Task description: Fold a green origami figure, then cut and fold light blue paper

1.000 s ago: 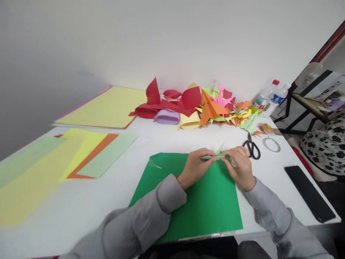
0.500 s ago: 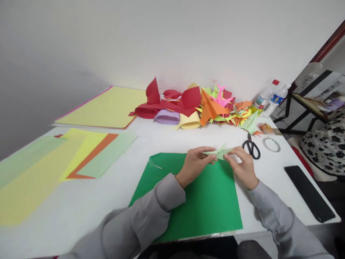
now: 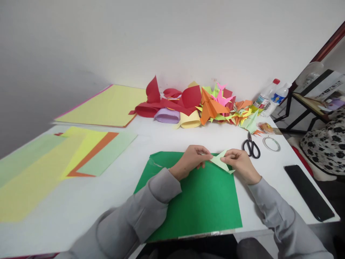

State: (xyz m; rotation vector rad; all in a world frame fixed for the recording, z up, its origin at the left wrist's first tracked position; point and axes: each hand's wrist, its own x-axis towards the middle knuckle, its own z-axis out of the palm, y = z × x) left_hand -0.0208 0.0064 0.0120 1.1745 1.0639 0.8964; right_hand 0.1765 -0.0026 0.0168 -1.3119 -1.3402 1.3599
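A small pale green folded-paper figure (image 3: 220, 162) with pointed ends is held above the far right part of a green sheet (image 3: 199, 205). My left hand (image 3: 191, 160) pinches its left tip between thumb and fingers. From the other side, my right hand (image 3: 242, 163) grips the figure near its upper right, with one pointed end sticking out below the fingers. Just beyond my right hand lie black-handled scissors (image 3: 251, 146).
Folded paper figures, among them an orange one (image 3: 211, 106), and red paper shapes (image 3: 185, 102) are heaped along the wall. Coloured sheets (image 3: 107, 158) spread at left. Tape roll (image 3: 271, 144), bottles (image 3: 277, 99) and a black flat case (image 3: 308, 192) stand or lie at right.
The pale green figure has turned, now showing a broad flat face with a point at lower right. My left hand has shifted slightly left and pinches its tip; the right hand's grip has changed.
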